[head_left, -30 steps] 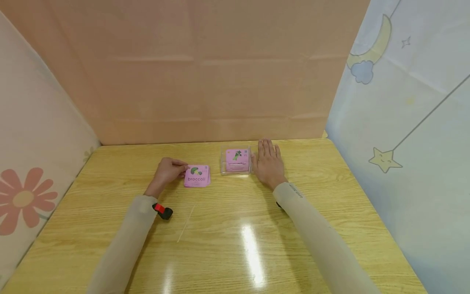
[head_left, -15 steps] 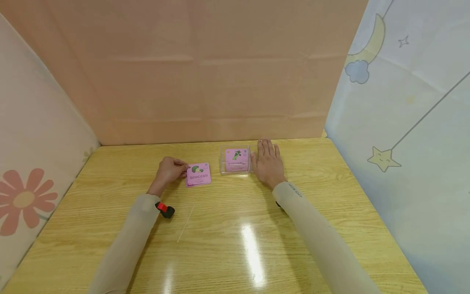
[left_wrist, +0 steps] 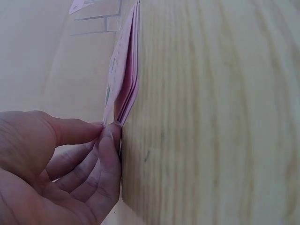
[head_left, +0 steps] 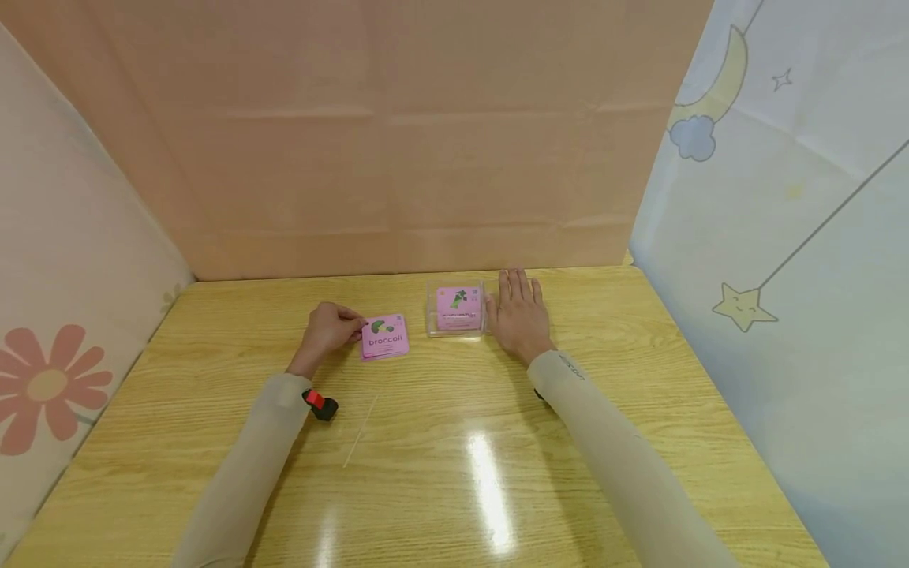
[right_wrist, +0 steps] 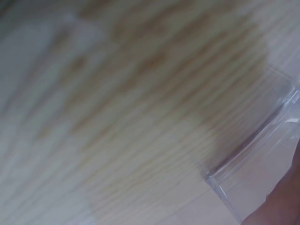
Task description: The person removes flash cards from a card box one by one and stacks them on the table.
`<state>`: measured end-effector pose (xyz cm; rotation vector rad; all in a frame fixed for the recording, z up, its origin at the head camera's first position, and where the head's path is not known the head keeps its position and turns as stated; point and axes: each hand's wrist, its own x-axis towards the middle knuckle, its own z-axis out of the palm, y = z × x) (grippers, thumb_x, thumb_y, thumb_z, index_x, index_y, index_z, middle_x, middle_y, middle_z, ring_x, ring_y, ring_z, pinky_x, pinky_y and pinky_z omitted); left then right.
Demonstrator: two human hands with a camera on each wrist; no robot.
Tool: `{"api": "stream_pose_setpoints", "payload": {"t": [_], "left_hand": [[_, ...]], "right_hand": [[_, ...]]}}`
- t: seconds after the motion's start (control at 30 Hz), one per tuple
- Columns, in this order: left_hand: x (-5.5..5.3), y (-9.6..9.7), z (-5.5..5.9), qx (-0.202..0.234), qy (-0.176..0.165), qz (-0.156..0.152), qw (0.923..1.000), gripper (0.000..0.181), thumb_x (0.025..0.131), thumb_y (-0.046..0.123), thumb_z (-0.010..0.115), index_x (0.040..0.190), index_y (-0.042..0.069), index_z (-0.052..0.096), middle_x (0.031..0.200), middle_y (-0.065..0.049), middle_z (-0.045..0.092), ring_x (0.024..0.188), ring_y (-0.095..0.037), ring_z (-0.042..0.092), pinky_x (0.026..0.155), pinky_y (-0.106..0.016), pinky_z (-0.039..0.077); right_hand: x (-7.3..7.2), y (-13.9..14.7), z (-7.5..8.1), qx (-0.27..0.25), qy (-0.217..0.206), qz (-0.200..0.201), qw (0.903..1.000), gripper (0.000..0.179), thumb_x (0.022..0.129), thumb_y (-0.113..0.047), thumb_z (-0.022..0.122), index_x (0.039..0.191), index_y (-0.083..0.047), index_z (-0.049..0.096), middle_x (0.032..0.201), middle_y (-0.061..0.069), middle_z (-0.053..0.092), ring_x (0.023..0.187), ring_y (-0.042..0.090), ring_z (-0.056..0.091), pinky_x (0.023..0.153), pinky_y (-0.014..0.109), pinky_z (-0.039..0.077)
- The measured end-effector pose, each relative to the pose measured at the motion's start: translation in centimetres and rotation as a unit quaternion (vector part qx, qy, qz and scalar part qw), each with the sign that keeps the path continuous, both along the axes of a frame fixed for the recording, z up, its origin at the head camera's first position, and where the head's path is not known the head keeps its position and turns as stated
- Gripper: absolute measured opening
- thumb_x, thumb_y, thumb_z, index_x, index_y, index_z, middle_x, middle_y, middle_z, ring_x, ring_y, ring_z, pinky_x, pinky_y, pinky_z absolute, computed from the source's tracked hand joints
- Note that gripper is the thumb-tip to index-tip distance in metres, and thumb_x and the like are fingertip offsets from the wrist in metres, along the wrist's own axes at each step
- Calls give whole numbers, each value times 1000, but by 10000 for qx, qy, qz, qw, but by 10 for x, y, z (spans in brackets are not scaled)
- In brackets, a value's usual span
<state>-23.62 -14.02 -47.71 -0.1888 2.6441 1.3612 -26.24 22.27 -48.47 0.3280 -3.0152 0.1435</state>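
Note:
A pink card printed "broccoli" point(head_left: 385, 341) lies on top of a small stack of pink cards point(left_wrist: 133, 77). My left hand point(head_left: 329, 328) pinches the top card's near corner between thumb and fingertips. In the left wrist view that card is bent up, apart from those beneath it. To the right stands a clear plastic box point(head_left: 454, 334) with another pink card point(head_left: 458, 306) face up inside, showing a green vegetable. My right hand point(head_left: 521, 319) lies flat with straight fingers beside the box, its thumb at the box's side. A clear plastic edge point(right_wrist: 253, 150) shows by that thumb in the right wrist view.
The wood-grain table point(head_left: 440, 442) runs up to a tan backdrop point(head_left: 398, 173). Patterned cloth walls stand at left and right. A thin pale line point(head_left: 360, 431) lies near the left forearm. The left wrist wears a black and red device point(head_left: 320, 405).
My left hand has shifted slightly right, and the top broccoli card has slid and turned a little on the stack. My right hand and the box have stayed in place.

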Motion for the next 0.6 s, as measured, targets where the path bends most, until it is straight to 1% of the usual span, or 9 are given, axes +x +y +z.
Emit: {"api": "stream_pose_setpoints", "payload": {"t": [0.2, 0.33, 0.6], "left_hand": [[0, 0, -2, -92, 11, -12, 10000, 27, 104, 15, 65, 118, -6, 75, 113, -25, 77, 76, -9, 71, 65, -16, 59], [1, 0, -2, -152, 93, -41, 9998, 27, 104, 15, 65, 118, -6, 76, 111, -24, 77, 75, -9, 70, 64, -15, 57], [1, -1, -3, -97, 241, -79, 9996, 27, 103, 14, 65, 117, -8, 75, 108, -22, 78, 74, -6, 69, 64, -14, 57]], "right_hand": [[1, 0, -1, 29, -77, -3, 10000, 74, 112, -51, 8, 169, -4, 7, 178, 18, 11, 167, 34, 3, 137, 53, 1], [2, -1, 1, -27, -85, -6, 10000, 73, 112, -50, 9, 169, -4, 7, 177, 19, 11, 167, 35, 2, 137, 54, 0], [2, -1, 3, 41, -63, -35, 10000, 73, 113, -50, 9, 169, -3, 9, 177, 19, 13, 167, 35, 4, 137, 54, 1]]}}
